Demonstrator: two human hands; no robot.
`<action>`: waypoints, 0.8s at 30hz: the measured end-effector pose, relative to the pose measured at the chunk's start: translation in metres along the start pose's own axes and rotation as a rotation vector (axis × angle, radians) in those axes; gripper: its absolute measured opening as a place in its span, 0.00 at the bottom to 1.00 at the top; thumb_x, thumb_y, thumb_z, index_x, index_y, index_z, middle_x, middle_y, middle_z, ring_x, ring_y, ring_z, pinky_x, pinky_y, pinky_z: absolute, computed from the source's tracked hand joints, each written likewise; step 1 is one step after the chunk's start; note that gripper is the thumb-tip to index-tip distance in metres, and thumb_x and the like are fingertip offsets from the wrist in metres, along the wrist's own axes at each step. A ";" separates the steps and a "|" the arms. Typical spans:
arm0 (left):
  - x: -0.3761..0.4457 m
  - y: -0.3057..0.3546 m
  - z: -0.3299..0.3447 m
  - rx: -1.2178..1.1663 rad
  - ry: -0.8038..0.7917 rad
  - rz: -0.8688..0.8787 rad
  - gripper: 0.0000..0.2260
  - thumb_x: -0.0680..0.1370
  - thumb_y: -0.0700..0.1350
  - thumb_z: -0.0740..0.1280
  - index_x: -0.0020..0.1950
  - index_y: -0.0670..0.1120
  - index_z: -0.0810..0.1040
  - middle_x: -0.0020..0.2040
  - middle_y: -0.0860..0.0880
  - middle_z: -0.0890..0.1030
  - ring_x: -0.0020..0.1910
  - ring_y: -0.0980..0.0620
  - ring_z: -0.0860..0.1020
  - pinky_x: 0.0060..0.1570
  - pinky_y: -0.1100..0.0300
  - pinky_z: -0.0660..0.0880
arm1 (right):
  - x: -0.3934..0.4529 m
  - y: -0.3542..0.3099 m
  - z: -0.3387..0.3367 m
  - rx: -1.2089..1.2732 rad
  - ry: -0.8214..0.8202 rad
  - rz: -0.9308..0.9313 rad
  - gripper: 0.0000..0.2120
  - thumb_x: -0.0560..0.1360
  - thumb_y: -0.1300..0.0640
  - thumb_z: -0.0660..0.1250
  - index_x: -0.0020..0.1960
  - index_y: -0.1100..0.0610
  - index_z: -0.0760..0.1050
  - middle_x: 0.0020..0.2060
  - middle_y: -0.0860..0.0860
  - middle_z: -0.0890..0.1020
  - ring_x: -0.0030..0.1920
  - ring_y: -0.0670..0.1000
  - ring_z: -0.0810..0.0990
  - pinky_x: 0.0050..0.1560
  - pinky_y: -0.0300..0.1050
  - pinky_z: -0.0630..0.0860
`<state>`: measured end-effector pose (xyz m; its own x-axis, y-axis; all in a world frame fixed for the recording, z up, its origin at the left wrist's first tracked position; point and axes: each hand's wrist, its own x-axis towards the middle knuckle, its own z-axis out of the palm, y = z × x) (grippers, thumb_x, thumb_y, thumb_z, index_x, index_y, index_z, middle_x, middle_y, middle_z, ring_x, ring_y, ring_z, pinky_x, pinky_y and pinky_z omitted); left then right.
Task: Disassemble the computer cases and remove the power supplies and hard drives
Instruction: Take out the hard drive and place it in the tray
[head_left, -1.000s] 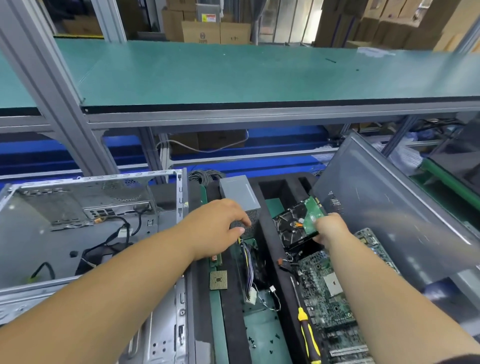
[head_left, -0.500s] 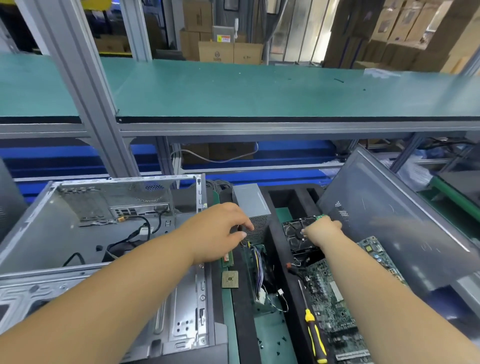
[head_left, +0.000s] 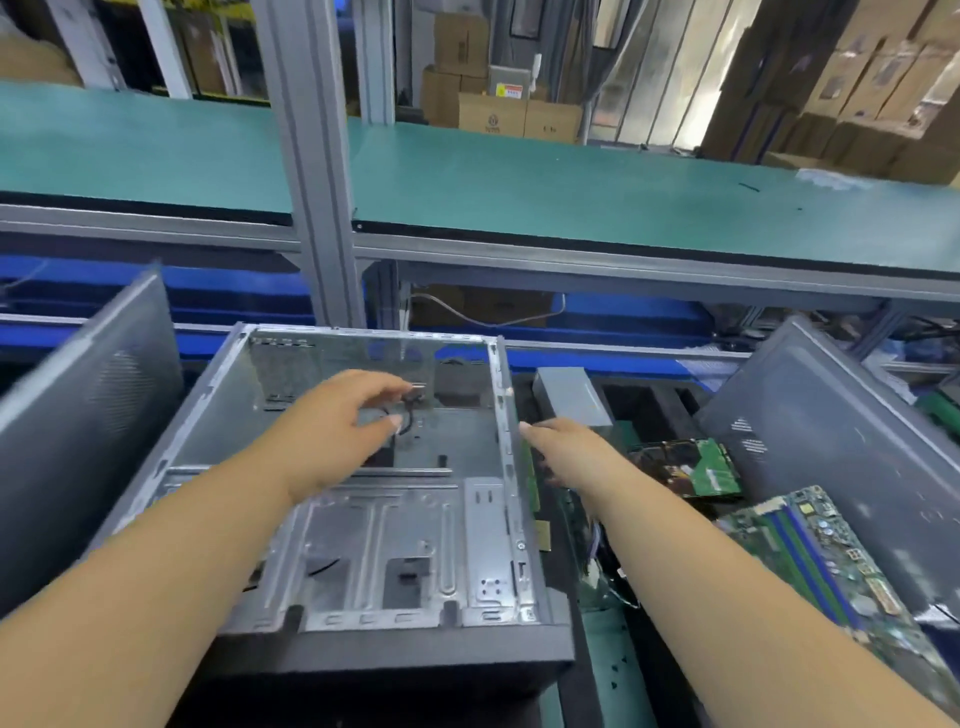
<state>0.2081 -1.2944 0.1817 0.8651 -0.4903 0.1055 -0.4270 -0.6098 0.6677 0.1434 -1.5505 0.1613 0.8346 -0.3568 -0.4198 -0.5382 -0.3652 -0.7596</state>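
Head view. An open grey sheet-metal computer case (head_left: 363, 519) lies on its side straight in front of me, side panel off, the cavity facing up. Inside it is a bare stamped-steel floor with ribs, slots and a few cut-outs; a short black cable (head_left: 408, 410) hangs near the rear wall. A dark plastic front bezel runs along the edge nearest me.

My left hand (head_left: 343, 421) is over the case interior, fingers loosely spread and slightly bent, thumb and forefinger close to the black cable. Motion blur means I cannot tell whether they touch it; the hand holds nothing that I can see.

My right hand (head_left: 566, 447) reaches just outside the case's right wall, fingers straight and pointing toward that wall, holding nothing.

A boxy grey metal power supply (head_left: 569, 395) stands out of the case, just beyond my right hand, in a black foam tray (head_left: 660, 405). A hard drive with its green circuit board (head_left: 685, 467) up lies to the right of my hand on the same tray. A large green motherboard (head_left: 826, 561) lies nearer me on the right, tilted.

Two dark grey perforated side panels lean at far left (head_left: 88, 415) and far right (head_left: 841, 441). A teal-topped shelf on aluminium framing (head_left: 519, 182) spans the bench above; brown cardboard boxes (head_left: 498, 104) are stacked behind.
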 end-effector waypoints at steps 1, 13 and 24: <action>-0.006 -0.011 -0.008 -0.034 0.028 -0.046 0.15 0.79 0.45 0.68 0.64 0.58 0.76 0.60 0.59 0.75 0.56 0.70 0.73 0.57 0.74 0.64 | -0.003 -0.003 0.010 -0.011 -0.021 0.013 0.27 0.80 0.40 0.62 0.73 0.54 0.68 0.68 0.53 0.74 0.59 0.54 0.75 0.60 0.50 0.71; -0.041 -0.115 -0.076 0.099 0.148 -0.718 0.37 0.77 0.55 0.68 0.80 0.46 0.53 0.73 0.40 0.66 0.67 0.37 0.70 0.60 0.47 0.72 | -0.009 -0.027 0.052 -0.023 0.149 0.260 0.19 0.78 0.54 0.69 0.65 0.63 0.73 0.37 0.53 0.72 0.35 0.51 0.70 0.32 0.42 0.63; -0.027 -0.117 -0.091 0.003 -0.026 -0.821 0.06 0.74 0.38 0.65 0.48 0.38 0.77 0.43 0.40 0.78 0.38 0.44 0.76 0.34 0.59 0.71 | -0.001 -0.034 0.058 -0.098 0.281 0.353 0.08 0.69 0.69 0.59 0.35 0.60 0.64 0.30 0.55 0.63 0.30 0.50 0.60 0.31 0.38 0.59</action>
<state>0.2586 -1.1529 0.1676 0.8959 0.0988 -0.4330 0.3391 -0.7820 0.5230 0.1681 -1.4879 0.1589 0.5408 -0.6885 -0.4831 -0.8037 -0.2537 -0.5382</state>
